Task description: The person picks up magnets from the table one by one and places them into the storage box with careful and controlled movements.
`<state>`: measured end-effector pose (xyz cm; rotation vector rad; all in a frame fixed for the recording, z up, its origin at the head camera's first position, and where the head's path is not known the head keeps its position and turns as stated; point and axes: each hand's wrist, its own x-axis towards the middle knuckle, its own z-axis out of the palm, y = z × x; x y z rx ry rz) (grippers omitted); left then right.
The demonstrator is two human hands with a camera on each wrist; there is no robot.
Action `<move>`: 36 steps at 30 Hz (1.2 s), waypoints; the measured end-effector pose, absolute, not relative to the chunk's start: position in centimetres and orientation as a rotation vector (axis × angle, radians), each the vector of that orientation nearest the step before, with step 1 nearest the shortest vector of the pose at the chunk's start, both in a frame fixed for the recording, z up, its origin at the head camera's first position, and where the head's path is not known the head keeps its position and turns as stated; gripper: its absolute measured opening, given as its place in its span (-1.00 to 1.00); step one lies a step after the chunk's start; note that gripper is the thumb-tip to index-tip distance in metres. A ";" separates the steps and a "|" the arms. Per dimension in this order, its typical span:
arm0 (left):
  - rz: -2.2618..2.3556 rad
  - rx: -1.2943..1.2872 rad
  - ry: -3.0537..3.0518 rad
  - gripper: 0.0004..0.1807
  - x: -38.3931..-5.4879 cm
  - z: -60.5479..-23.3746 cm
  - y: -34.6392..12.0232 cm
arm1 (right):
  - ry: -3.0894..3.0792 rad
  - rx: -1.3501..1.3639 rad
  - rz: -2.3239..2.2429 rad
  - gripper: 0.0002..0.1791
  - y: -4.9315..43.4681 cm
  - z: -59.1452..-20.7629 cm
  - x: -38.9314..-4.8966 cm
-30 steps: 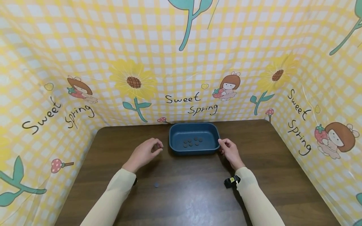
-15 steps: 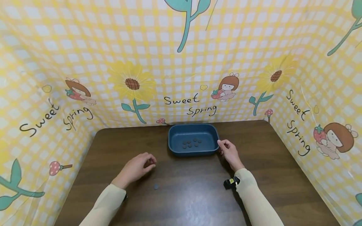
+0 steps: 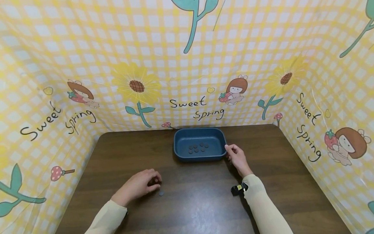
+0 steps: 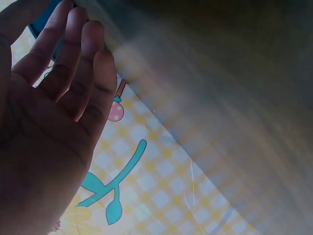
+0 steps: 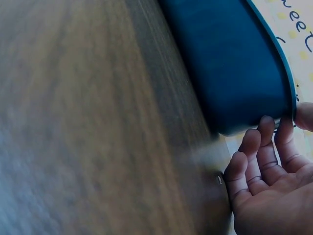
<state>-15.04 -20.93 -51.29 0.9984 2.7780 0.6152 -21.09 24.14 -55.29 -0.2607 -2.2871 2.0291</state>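
A blue rectangular tray [image 3: 200, 158] stands near the table's back edge, with several small dark discs [image 3: 196, 150] lying flat on its floor. My right hand [image 3: 238, 159] pinches the tray's right rim between thumb and fingers; the right wrist view shows the fingertips against its outer wall. One more small round disc [image 3: 161, 193] lies on the table at the front left. Just behind and left of it is my left hand [image 3: 140, 185], low over the table, fingers loosely bent and thumb tip close to the disc. Nothing shows between its fingers in the left wrist view.
The brown wooden table [image 3: 193, 201] is enclosed at the back and sides by a yellow checked cloth [image 3: 187, 74] printed with flowers and lettering. The tray's back side is close to the cloth. A black strap device [image 3: 239, 189] sits on the right wrist.
My left hand has moved from beside the tray's left end toward the front left, down to the lone disc. The right hand keeps its pinch on the tray, which has stayed in place.
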 end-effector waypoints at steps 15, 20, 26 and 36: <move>0.586 1.060 2.762 -0.75 -14.1 -51.9 -20.8 | -2.299 -0.251 2.008 -0.51 24.3 -55.6 -21.0; 0.592 1.081 2.746 -0.76 -14.0 -51.9 -20.6 | -2.291 -0.251 2.017 -0.50 24.3 -55.6 -21.1; 0.596 1.115 2.747 -0.77 -13.9 -52.1 -20.7 | -2.297 -0.274 2.054 -0.55 24.4 -55.3 -21.3; 0.586 1.108 2.742 -0.77 -13.5 -52.1 -20.8 | -2.302 -0.251 2.022 -0.53 24.1 -54.9 -20.9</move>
